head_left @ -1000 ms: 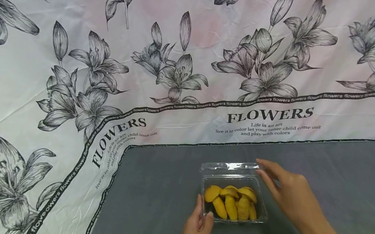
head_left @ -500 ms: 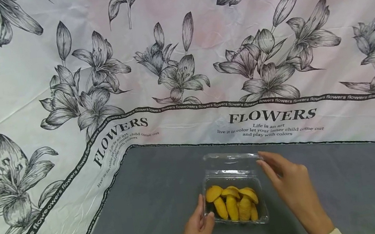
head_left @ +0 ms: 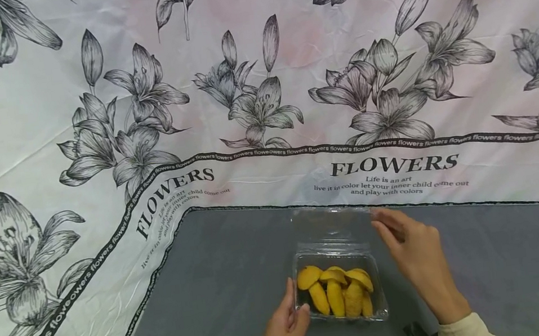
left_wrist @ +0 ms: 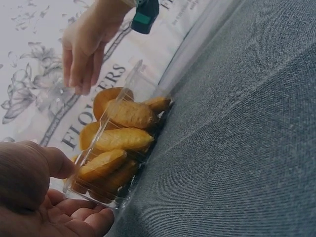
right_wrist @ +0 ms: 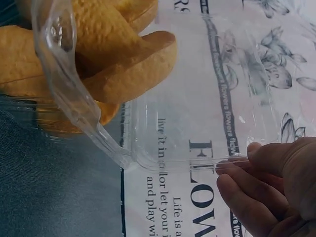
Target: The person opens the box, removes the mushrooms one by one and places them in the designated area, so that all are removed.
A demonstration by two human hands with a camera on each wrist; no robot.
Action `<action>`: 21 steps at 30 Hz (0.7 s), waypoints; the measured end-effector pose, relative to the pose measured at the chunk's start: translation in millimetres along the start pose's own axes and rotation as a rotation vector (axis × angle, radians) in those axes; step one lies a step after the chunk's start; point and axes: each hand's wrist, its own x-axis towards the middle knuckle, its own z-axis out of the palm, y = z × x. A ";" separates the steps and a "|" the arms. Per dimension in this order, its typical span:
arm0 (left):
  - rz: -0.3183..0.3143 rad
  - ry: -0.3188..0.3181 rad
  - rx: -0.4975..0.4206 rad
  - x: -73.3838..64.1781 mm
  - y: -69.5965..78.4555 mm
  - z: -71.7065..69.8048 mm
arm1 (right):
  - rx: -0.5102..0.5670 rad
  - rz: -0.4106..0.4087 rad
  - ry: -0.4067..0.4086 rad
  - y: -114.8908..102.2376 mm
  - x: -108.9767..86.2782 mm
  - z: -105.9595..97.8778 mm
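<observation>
A clear plastic clamshell box stands on the grey cloth, holding several yellow mushrooms with rounded caps and thick stems. My left hand grips the box's left wall, thumb on the near side and fingers beneath or behind, as the left wrist view shows. The transparent lid is raised and leans back from its hinge at the far side. Its right edge is pinched between thumb and fingers of my right hand; the right wrist view shows the lid stretching from the box to those fingertips.
Grey ribbed cloth covers the surface. Behind it rises a white sheet printed with lilies and the word FLOWERS. A dark device sits at my right wrist, beside a pale sleeve.
The lid has swung up and back, away from the mushrooms, with my right hand moving along with it. My left hand keeps its hold on the box.
</observation>
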 end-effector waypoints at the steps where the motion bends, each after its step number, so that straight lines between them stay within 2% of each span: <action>1: 0.000 -0.001 -0.002 -0.3 0.5 0.1 | 0.001 0.009 0.000 0.9 0.3 1.1; 11: -0.031 -0.006 0.006 0.0 0.2 -0.5 | 0.011 0.078 -0.070 8.7 1.5 10.3; 21: -0.037 -0.013 0.000 1.2 -1.2 -0.9 | 0.017 0.083 -0.104 19.1 -2.0 17.1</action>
